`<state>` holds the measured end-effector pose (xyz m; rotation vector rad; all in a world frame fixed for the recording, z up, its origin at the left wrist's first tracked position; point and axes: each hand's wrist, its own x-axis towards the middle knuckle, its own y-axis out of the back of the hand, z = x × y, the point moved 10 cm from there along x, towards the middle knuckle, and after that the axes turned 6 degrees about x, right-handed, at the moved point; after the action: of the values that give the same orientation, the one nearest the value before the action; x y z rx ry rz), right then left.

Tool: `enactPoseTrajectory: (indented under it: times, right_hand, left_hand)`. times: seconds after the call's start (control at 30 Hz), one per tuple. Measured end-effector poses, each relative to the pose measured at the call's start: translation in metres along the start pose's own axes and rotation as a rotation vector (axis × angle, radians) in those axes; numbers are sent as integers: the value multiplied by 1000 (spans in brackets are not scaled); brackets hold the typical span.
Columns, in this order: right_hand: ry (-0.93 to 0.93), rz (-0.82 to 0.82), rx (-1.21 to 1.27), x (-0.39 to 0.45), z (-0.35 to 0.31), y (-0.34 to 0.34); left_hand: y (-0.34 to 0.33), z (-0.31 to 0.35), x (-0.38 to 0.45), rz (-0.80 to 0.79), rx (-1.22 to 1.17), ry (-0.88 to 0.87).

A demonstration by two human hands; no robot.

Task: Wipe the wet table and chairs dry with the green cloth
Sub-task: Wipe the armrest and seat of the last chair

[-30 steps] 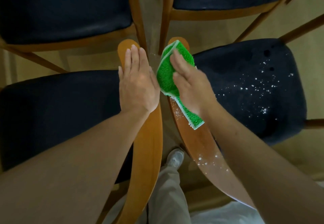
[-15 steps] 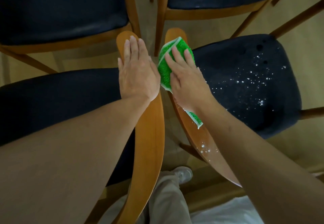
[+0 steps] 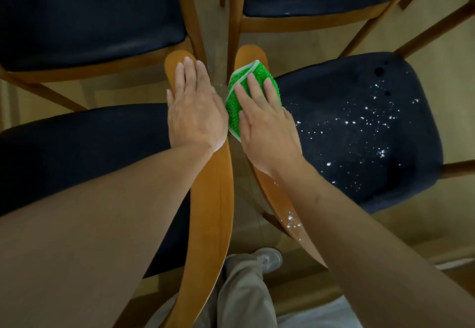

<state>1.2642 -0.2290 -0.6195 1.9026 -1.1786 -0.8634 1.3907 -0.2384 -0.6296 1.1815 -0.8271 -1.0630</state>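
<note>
Green cloth (image 3: 253, 96) looks soft, light and limp, best pressed flat from above; head view: right hand (image 3: 267, 132) flattens it on the right chair's backrest (image 3: 276, 194), at 12 o'clock of droplets; left hand (image 3: 195, 112) lies open on the neighbouring backrest (image 3: 213, 199).

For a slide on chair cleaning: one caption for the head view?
Right hand presses fluffy green cloth on droplet-speckled curved wooden chair backrest; left hand steadies neighbouring backrest.
</note>
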Motion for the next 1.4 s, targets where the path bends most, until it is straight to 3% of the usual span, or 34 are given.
enactPoseTrajectory:
  times: [0.13,0.23,0.33,0.53,0.63,0.9,1.13,1.3,1.4]
  right_hand:
    - [74,7,180,4,8,17]
    - [27,200,211,10,13,45]
    - [-27,361,409,21,14,74]
    - [91,-7,246,-6,-18,22]
    - [114,-45,75,-20,-19,3]
    - [133,-183,153,-52,-4,-1]
    - [225,-72,162,-85,16,20]
    - [-101,253,612,-63,40,63]
    - [-19,140,533,-48,7,54]
  left_hand:
    - [1,0,-1,-2,9,4]
    - [2,0,-1,-4,6,3]
    - [2,-1,0,-2,-11,5]
    - [-4,-1,-1,-63,5,-18]
    - [-6,-1,-1,-79,18,-27]
    - [3,1,1,-40,-31,-1]
    - [5,1,-2,-26,-25,-5]
    - [4,1,-2,-37,-2,9]
    - [1,2,-1,-59,-8,-2]
